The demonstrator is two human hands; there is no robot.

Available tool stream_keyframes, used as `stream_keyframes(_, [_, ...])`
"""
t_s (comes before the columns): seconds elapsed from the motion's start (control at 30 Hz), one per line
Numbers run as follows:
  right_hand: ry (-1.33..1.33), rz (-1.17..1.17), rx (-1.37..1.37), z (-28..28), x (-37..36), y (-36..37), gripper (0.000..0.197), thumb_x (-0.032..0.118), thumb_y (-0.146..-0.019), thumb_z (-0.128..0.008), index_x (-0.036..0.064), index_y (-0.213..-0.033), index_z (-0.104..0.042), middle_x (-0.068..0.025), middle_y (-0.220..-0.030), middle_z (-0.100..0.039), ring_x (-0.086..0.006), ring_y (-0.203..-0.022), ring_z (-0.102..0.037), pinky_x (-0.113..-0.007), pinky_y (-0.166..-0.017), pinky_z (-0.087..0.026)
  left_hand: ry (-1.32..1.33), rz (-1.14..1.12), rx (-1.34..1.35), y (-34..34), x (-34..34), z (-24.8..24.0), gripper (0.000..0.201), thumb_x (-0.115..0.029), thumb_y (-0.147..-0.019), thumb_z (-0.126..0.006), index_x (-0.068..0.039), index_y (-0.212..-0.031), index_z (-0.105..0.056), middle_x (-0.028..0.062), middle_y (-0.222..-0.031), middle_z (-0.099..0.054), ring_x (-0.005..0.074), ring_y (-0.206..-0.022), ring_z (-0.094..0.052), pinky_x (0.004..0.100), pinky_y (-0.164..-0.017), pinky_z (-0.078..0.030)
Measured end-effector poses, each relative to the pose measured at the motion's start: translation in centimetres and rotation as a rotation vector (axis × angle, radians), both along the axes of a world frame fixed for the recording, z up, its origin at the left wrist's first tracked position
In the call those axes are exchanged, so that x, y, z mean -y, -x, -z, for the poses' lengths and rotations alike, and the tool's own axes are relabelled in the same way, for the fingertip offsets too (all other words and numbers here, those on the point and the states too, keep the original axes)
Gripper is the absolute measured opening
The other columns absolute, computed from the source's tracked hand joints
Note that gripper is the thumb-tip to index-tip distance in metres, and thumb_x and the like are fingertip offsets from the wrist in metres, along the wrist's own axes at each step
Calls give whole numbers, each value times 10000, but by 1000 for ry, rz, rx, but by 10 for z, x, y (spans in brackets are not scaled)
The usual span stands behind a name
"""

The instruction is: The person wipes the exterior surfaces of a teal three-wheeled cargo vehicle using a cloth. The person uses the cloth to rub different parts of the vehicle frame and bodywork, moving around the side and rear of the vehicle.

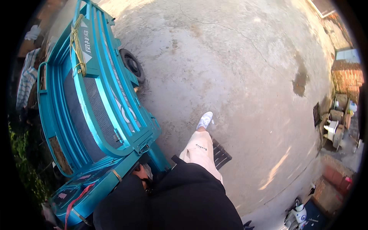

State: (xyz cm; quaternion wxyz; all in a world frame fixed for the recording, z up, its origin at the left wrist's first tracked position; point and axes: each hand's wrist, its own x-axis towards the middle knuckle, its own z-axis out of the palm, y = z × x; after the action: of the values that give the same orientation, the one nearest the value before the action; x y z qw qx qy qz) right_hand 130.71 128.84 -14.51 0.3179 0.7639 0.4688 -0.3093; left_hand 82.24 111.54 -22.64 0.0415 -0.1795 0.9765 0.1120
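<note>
My left hand reaches down from a black sleeve beside the near corner of a teal cargo tricycle. Its fingers are mostly hidden, so I cannot see whether they grip anything. A small whitish object shows right against the hand; its kind is unclear. Just above the hand, a metal latch sits on the corner of the railed cargo bed. A yellowish rope is tied round the bed's far rail. My right hand is out of sight.
A black tyre stands at the tricycle's right side. By my leg lies a dark slatted piece. A drain grate is set in the concrete at right, near piled household items. A white scooter stands at lower right.
</note>
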Motion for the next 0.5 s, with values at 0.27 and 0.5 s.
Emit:
stream_keyframes(0.27, [-272, -241, -373, 79, -548, 93, 498, 133, -782, -663, -112, -1208, -587, -241, -1126, -664, -365, -983, -638, -431, -935, -505, 133, -735, 582, 31, -36, -4, 762, -476, -892, -632, 6, -1465, -491, 266, -1496, -446, 446, -1392, -429, 544, -1144, -398])
stream_keyframes(0.5, [-302, -603, -678, 108, -805, 303, 484, 134, -763, -686, -86, -1191, -628, -186, -1009, -701, -335, -950, -672, -425, -918, -528, -882, -384, 31, -31, -235, -37, 310, -180, -1000, -620, 6, -1247, -640, 124, -1049, -720, 232, -999, -691, 374, -857, -542])
